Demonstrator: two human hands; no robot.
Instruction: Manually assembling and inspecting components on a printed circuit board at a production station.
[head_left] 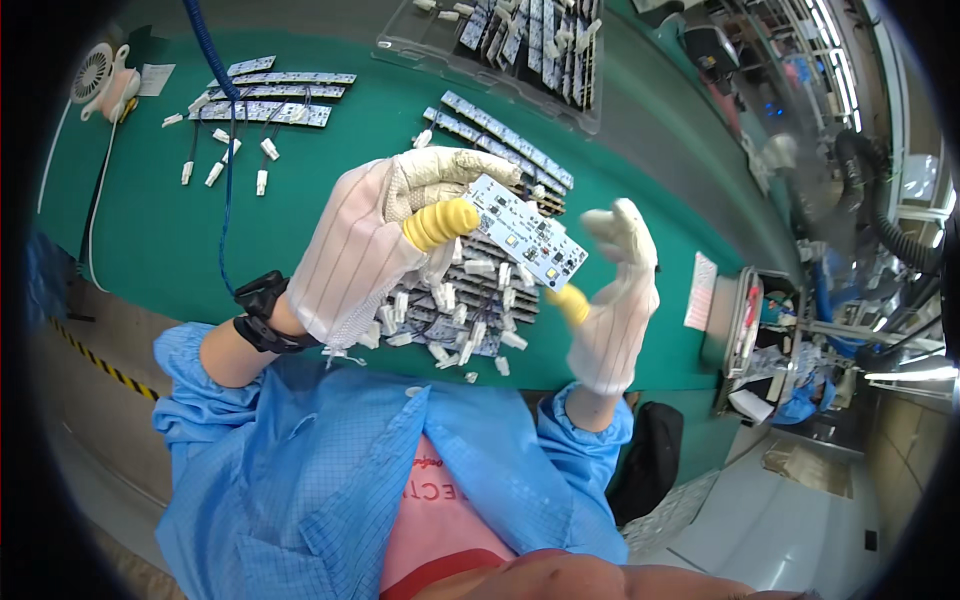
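My left hand [395,215], in a striped white glove with a yellow thumb cover, grips one end of a white circuit board [530,232]. Small dark and light components dot the face of this board, which tilts down to the right. My right hand [618,290] wears a similar glove and yellow thumb cover. Its fingers are apart, and its thumb is close to the board's lower right corner; whether they touch I cannot tell. Beneath the held board lies a heap of circuit boards with white plug connectors [470,310], partly hidden by my left hand.
Long board strips [265,112] with wired connectors lie on the green mat [130,220] at the far left. A blue cord [229,180] hangs before them, tied to a black wrist strap [265,305]. A clear tray [480,70] of boards stands at the back; a bin [745,325] is at right.
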